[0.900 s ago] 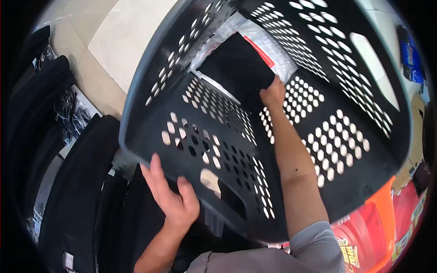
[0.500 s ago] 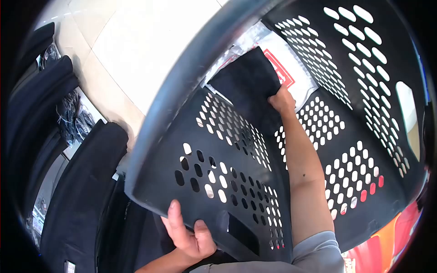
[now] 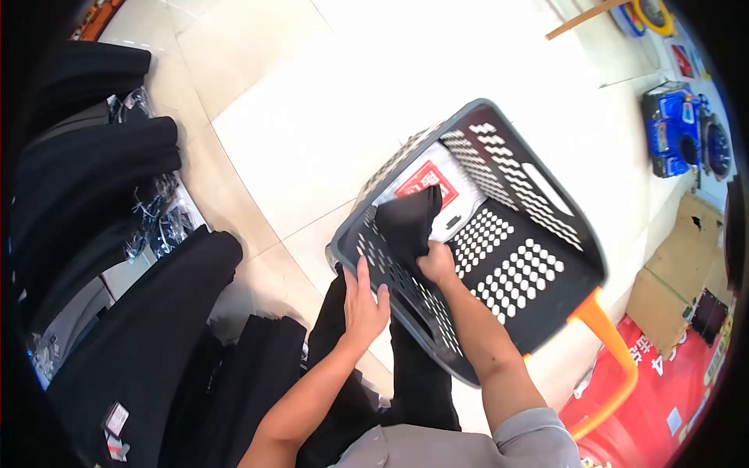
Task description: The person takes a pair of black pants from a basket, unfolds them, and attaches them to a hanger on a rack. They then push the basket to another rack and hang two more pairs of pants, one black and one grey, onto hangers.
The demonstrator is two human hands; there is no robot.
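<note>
My right hand [image 3: 438, 262] reaches into a dark grey perforated basket [image 3: 577, 292] and grips a folded black cloth [image 3: 406, 222]. A white plastic package [image 3: 460, 189] with a red printed label lies behind the cloth at the basket's far left end. My left hand [image 3: 367, 306] rests at the basket's near left rim with its fingers apart and nothing held in it.
Rows of black garments [image 3: 140, 312], some with tags, line the left side. An orange handle [image 3: 616, 351] sticks out from the basket's right. Beyond are a red mat [image 3: 632, 413], cardboard [image 3: 671, 273] and a blue toy-like object [image 3: 672, 129].
The basket now appears smaller and lower in view, with more floor around it. The black cloth has been lifted and is bunched in my right hand, uncovering more of the package.
</note>
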